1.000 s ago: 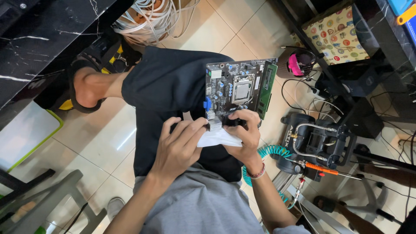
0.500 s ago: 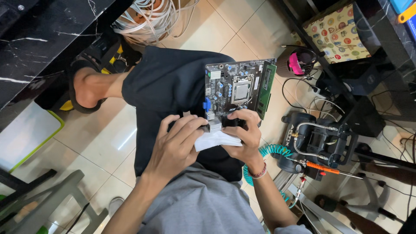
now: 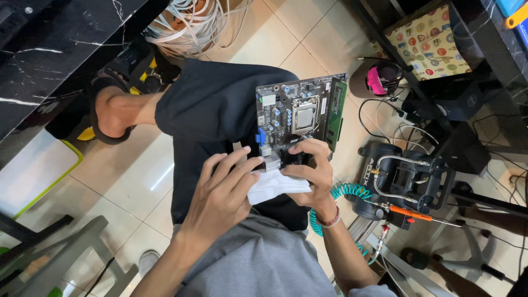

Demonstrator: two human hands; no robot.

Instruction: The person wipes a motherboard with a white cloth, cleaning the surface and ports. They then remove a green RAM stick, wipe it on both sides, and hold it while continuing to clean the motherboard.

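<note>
- The left hand (image 3: 223, 192) is lying over the near edge of the board, fingers spread and curling, fingertips touching a white cloth (image 3: 273, 186); whether it is gripping the cloth I cannot tell
- The white cloth is sitting between both hands, just below the board
- The motherboard (image 3: 300, 113) is resting on the dark-clothed lap, reaching away from the hands
- The right hand (image 3: 311, 173) is clasping the board's near right corner, thumb pressing on the cloth

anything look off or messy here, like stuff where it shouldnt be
Nothing looks damaged or spilled. The odd part is the setup: the bare circuit board rests on the person's lap rather than a bench, with the left hand and right hand pressing a white cloth at its near edge. A tangle of white cables lies on the floor.
</note>
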